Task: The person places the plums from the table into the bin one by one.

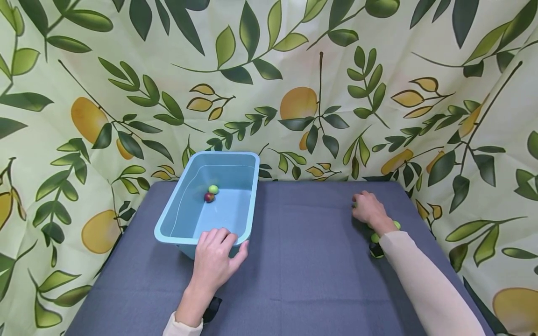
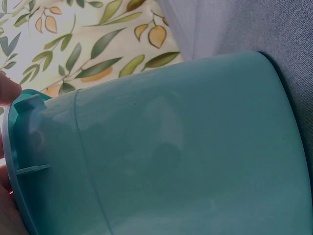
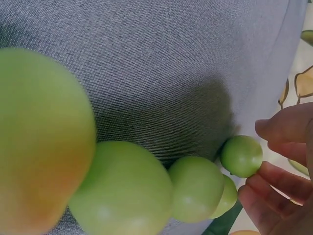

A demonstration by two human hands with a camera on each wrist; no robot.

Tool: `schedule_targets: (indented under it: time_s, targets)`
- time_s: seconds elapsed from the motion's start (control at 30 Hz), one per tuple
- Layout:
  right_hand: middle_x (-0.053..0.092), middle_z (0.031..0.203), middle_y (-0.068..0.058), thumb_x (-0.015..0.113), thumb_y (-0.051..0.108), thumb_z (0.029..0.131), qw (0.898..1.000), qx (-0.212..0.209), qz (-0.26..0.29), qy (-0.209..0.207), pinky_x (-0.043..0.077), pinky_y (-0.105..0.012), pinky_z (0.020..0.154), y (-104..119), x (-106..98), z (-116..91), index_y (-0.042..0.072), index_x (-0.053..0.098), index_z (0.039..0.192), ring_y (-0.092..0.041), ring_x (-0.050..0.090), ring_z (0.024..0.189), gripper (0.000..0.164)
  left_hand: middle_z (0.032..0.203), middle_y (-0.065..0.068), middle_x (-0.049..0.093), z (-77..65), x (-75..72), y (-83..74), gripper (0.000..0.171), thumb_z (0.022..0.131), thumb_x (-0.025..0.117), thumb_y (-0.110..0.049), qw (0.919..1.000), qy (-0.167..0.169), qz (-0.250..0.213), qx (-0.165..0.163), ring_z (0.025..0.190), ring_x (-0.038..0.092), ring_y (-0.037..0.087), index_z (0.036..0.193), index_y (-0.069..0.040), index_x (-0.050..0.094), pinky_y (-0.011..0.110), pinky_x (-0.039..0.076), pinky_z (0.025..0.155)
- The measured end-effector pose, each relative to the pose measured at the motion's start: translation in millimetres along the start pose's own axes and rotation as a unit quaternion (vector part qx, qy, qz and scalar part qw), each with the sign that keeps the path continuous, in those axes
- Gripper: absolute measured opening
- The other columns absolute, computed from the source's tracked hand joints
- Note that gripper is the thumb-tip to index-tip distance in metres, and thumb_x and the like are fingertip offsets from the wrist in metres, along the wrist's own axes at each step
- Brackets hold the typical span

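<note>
A light blue plastic tub (image 1: 255, 186) stands on the left of the table. Inside it lie a small green fruit (image 1: 213, 189) and a dark red fruit (image 1: 208, 197), side by side. My left hand (image 1: 215, 261) grips the tub's near rim, with the fingers over the edge; the left wrist view shows the tub's outer wall (image 2: 171, 137). At the right of the table, my right hand (image 1: 370, 210) holds a small round green fruit (image 3: 242, 156) at its fingertips. Beside it, more green fruits (image 3: 195, 188) lie in a row, partly hidden by the wrist in the head view.
A large green fruit with an orange blush (image 3: 39, 142) is nearest the right wrist camera. Grey-blue cloth (image 1: 307, 261) covers the table. A leaf-and-fruit patterned curtain (image 1: 269, 93) hangs behind and along both sides, close to the tub's far end.
</note>
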State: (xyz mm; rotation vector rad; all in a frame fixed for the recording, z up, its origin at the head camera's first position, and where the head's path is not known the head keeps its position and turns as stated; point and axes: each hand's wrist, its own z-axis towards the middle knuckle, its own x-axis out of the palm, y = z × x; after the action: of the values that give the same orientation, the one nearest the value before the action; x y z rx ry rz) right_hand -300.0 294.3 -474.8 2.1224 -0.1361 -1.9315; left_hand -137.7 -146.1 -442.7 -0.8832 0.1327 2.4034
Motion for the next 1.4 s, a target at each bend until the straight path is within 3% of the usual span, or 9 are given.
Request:
schedule_targets:
  time_s: [0.27,0.63,0.8,1.17,1.4]
  targets:
    - [0.051,0.120,-0.032,0.058,0.005,0.088,1.000,-0.015,0.013,0.004,0.045,-0.066,0.084,-2.1,2.4,-1.8,-0.008,0.065,0.118,-0.055,0.045,0.117,0.034,0.074,0.002,0.059,-0.9,0.8,0.4,0.023,0.086,0.064,-0.030,0.9998,-0.016,-0.002,0.010,0.063,0.053,0.022,0.077,-0.010,0.070,0.039,0.040,0.059]
    - [0.055,0.112,-0.029,0.061,0.002,0.080,0.998,-0.040,0.032,0.022,0.048,-0.060,0.081,0.4,9.2,0.9,-0.005,0.069,0.106,-0.048,0.054,0.107,0.027,0.073,0.002,0.058,-1.8,2.1,0.7,0.029,0.090,0.059,-0.033,1.0000,-0.008,0.001,0.003,0.064,0.053,0.023,0.076,-0.009,0.069,0.040,0.040,0.060]
    - [0.057,0.111,-0.026,0.062,0.003,0.082,0.998,-0.040,0.035,0.023,0.048,-0.058,0.082,5.3,9.5,1.0,-0.003,0.069,0.106,-0.043,0.056,0.103,0.026,0.073,0.002,0.058,-0.9,1.5,0.2,0.028,0.089,0.060,-0.033,1.0000,-0.008,0.003,0.004,0.064,0.053,0.023,0.076,-0.009,0.069,0.039,0.040,0.060]
    - [0.059,0.101,-0.020,0.065,0.004,0.082,0.997,-0.067,0.025,-0.017,0.050,-0.056,0.084,16.2,9.0,1.4,-0.003,0.071,0.105,-0.044,0.058,0.100,0.025,0.073,0.002,0.058,-1.1,1.2,0.0,0.030,0.091,0.058,-0.034,1.0000,-0.001,0.003,0.000,0.064,0.053,0.023,0.076,-0.010,0.069,0.040,0.041,0.060]
    - [0.060,0.105,-0.018,0.066,0.007,0.086,0.996,-0.077,0.032,-0.037,0.050,-0.057,0.083,28.2,4.1,-4.0,-0.003,0.072,0.111,-0.043,0.058,0.104,0.027,0.073,0.003,0.059,-0.5,0.8,-0.3,0.029,0.089,0.060,-0.033,1.0000,-0.006,0.004,0.002,0.063,0.053,0.023,0.076,-0.009,0.070,0.040,0.041,0.060]
